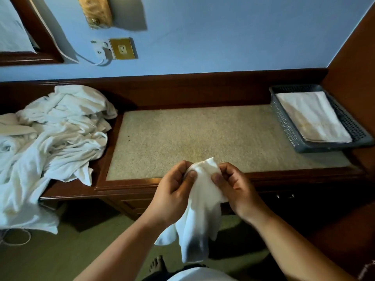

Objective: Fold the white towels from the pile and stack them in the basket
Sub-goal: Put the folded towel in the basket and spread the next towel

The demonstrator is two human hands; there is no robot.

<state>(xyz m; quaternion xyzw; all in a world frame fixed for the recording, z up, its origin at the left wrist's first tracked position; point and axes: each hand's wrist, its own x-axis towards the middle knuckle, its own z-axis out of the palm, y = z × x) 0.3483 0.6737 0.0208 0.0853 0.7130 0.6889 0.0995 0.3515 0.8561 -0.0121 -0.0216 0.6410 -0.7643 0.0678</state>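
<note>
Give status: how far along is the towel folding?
Done: at least one folded towel lies flat in the basket. In hand: the left hand and right hand pinch the top of a loose towel, which hangs unfolded. Left: folding that one, plus the big pile on the desk.

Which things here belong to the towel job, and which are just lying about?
Job: held towel, left hand, right hand, pile, basket, folded towel inside it, desk.

Lying about: socket, plug, brass fixture, wooden frame.
</note>
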